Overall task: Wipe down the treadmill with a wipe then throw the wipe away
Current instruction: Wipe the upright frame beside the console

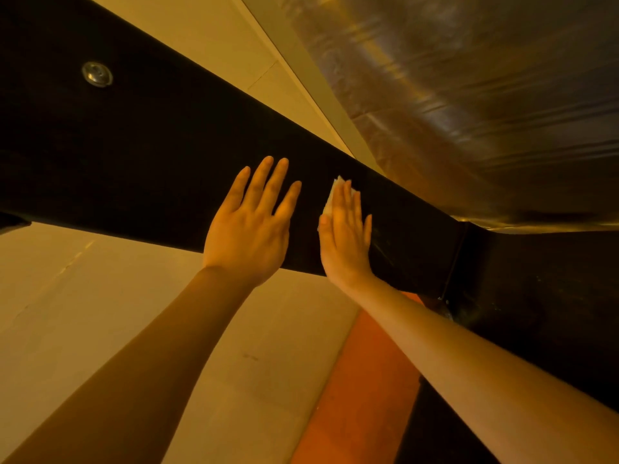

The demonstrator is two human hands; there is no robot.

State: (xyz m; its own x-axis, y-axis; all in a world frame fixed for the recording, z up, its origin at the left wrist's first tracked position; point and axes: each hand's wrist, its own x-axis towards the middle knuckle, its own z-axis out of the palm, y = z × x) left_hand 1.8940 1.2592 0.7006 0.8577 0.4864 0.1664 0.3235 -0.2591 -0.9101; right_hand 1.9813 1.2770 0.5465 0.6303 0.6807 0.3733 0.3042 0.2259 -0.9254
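Under the right fingers: wipe pressed flat on the treadmill's black side rail.

Right hand (345,232) lies with fingers straight and held close together, pressing a pale wipe (335,192) against the black rail (150,155); the wipe shows only past the fingertips and beside the thumb. Left hand (251,226) lies flat on the same rail just beside it, fingers straight and slightly fanned, holding nothing, not touching the wipe. Beyond both sets of fingertips, a pale strip, then the shiny grey belt (485,95), blurred. Far left of the left fingers, a round metal bolt (97,74) sits in the rail. Below the wrists, pale floor (100,313) and an orange strip (361,380).
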